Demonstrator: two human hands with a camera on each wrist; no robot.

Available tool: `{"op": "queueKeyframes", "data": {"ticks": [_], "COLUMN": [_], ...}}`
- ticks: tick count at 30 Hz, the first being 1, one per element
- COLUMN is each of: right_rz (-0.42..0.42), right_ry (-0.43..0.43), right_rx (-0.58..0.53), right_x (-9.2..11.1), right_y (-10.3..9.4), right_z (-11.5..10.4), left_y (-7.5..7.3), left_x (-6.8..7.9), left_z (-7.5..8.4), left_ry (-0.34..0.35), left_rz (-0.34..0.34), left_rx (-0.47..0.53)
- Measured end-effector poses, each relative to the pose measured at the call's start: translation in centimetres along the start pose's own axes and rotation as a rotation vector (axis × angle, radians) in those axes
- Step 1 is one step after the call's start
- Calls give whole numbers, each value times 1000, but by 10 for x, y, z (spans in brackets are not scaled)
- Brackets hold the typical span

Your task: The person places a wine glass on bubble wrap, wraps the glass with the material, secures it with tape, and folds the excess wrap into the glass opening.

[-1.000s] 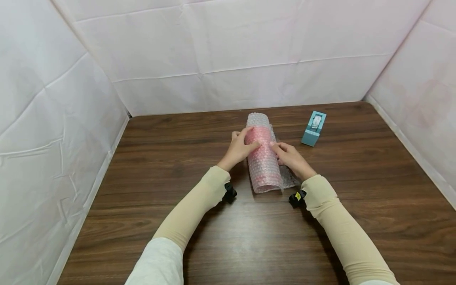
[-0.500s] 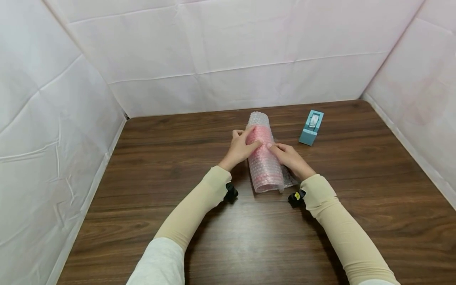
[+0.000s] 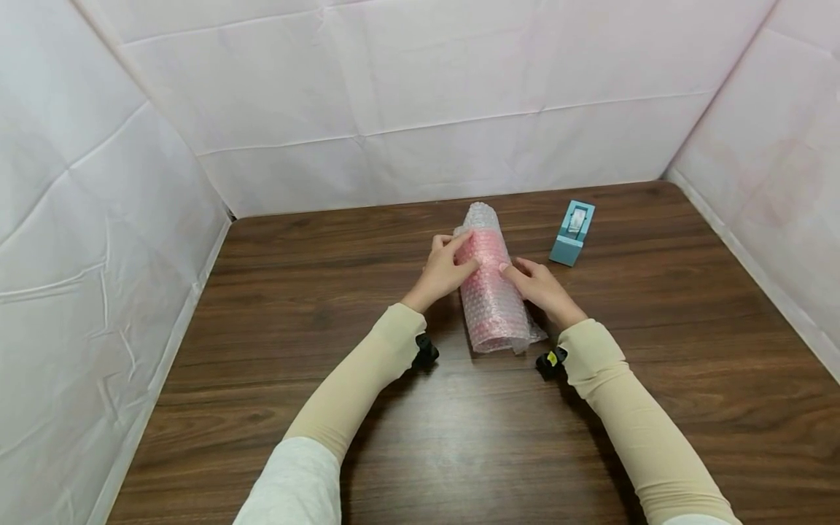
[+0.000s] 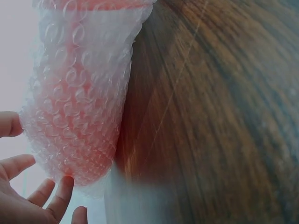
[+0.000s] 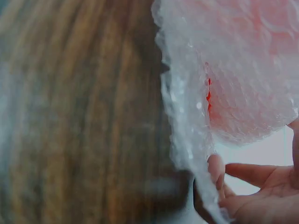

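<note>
A roll of clear bubble wrap (image 3: 496,310) lies on the table, pointing away from me. Something pink-red shows through its layers. My left hand (image 3: 441,273) rests on the roll's left side, thumb and index finger spread across its top; in the left wrist view its fingertips (image 4: 65,186) touch the wrap. My right hand (image 3: 539,286) is on the other side, its thumb against the roll. In the right wrist view, a loose flap of wrap (image 5: 184,107) hangs beside the roll, with the right fingers around its far end. Part of the right fingers is hidden by the flap.
A small teal box-shaped holder with a pale insert (image 3: 572,233) stands back right of the roll. White cloth walls (image 3: 433,168) enclose the dark wooden table (image 3: 315,284) at the back and both sides. A small black camera sits on each wrist (image 3: 425,353).
The roll has turned slightly and its loose flap on the right shows less than before. My right thumb has shifted over the roll's side. My left hand has barely moved.
</note>
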State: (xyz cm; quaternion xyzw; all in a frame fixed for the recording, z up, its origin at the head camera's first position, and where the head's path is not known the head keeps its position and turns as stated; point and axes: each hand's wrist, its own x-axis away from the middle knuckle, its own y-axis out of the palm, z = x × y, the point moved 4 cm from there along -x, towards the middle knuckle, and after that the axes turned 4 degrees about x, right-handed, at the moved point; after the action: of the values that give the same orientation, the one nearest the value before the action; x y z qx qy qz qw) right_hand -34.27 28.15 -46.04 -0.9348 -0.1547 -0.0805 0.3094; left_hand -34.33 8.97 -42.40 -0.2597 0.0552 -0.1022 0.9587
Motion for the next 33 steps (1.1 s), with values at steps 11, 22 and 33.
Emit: {"op": "queueKeyframes", "data": {"ticks": [11, 22, 33], "right_rz": [-32, -49, -74], "right_ry": [36, 43, 36], "right_rx": [-61, -124, -272], "right_x": [-1, -3, -6], "right_y": [2, 6, 11], "right_z": [1, -1, -5], "left_y": [0, -1, -4], "left_x": [0, 2, 3], "left_z": [1, -1, -2], "left_ry": [-8, -25, -23], "left_rz": [15, 22, 32], "left_rx": [-32, -25, -39]}}
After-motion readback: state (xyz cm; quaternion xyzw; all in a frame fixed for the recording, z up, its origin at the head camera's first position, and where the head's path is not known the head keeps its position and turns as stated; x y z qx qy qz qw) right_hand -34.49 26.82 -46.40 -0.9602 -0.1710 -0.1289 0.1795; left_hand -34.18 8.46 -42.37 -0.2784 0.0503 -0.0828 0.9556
